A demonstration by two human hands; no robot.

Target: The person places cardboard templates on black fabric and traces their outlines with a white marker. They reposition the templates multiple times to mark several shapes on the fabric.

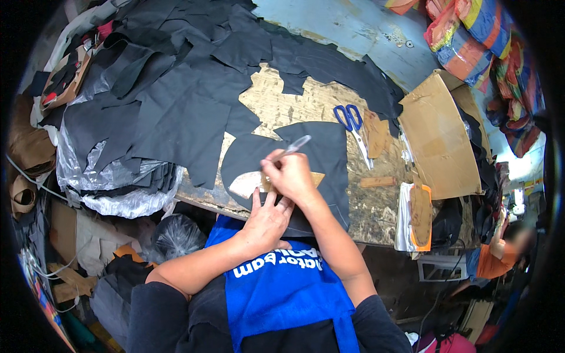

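With 12 o'clock pointing to the far side of the table, the right hand (292, 175) is pinching a pen (294, 146), its fingers closing around the shaft; the pen's upper end is leaning toward 2 o'clock, and its tip is too hidden to make out. The left hand (265, 222), at 7 o'clock from the right, is lying palm down, fingers slightly spread and gripping nothing; its fingertips are pressing on a template (244, 184). The template is resting on a black sheet (323, 141) at the near edge of the wooden table (265, 82), showing a pale end toward 9 o'clock and a tan end toward 3, while the hands are covering its middle.

From the template, blue-handled scissors (348, 117) are lying at 2 o'clock, just beside a brown piece (376, 134). A small wooden strip (378, 182) is lying at 3 o'clock, and a cardboard box (438, 135) is standing between 2 and 3, farther out. More black sheets (176, 112) are heaping up toward 10 o'clock, and clear plastic (132, 203) is bunching near 9. Toward 4 o'clock, well apart, a co-worker in an orange shirt (493, 263) is showing.
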